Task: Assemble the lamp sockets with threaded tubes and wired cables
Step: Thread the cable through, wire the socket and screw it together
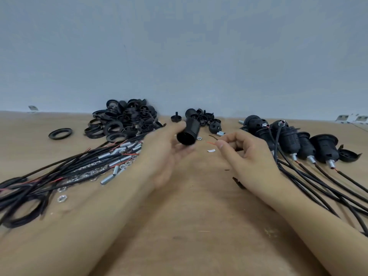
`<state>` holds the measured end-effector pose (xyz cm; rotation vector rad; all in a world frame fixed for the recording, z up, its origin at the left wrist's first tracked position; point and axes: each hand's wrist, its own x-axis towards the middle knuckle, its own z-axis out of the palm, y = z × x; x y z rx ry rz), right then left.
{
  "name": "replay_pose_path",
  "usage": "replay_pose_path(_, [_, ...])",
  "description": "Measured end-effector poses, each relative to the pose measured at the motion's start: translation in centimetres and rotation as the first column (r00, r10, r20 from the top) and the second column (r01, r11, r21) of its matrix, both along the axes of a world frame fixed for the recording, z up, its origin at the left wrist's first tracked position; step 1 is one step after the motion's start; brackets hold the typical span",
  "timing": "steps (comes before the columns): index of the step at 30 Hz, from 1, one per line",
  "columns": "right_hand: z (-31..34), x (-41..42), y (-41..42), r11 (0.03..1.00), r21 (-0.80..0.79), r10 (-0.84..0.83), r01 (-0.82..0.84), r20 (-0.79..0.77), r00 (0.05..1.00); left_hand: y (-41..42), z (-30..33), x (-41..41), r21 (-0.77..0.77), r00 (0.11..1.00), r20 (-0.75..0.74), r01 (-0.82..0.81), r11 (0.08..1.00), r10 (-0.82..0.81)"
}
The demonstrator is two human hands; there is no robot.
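My left hand (165, 150) grips a black lamp socket shell (188, 132) above the table's middle, its open end facing me. My right hand (245, 154) pinches a thin red wire end (211, 143) just right of the shell; a black cable (238, 183) shows below its wrist. Black cables with silver threaded tubes (111, 156) lie in a bundle on the left. Several assembled sockets with cables (294, 140) lie in a row on the right.
A heap of black rings and caps (123, 120) sits at the back left, one loose ring (60, 133) beside it. Loose nuts (62, 198) lie near the left cables. A few socket parts (207, 120) sit at the back centre against the grey wall.
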<state>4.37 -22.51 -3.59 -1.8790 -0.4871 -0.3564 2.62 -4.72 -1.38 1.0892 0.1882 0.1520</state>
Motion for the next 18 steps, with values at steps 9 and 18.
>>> replay_pose_path(9, [-0.3, 0.2, -0.2, 0.996, 0.079, 0.035, -0.03, -0.053, 0.998, -1.9, -2.0, -2.3, -0.174, 0.924, -0.019, 0.373, 0.911, -0.382])
replay_pose_path(18, [-0.4, 0.1, -0.2, 0.986, 0.119, 0.13, -0.119, -0.096, 0.987, -1.7, -2.6, -1.5, -0.119, 0.865, 0.013, 0.499, 0.858, -0.501])
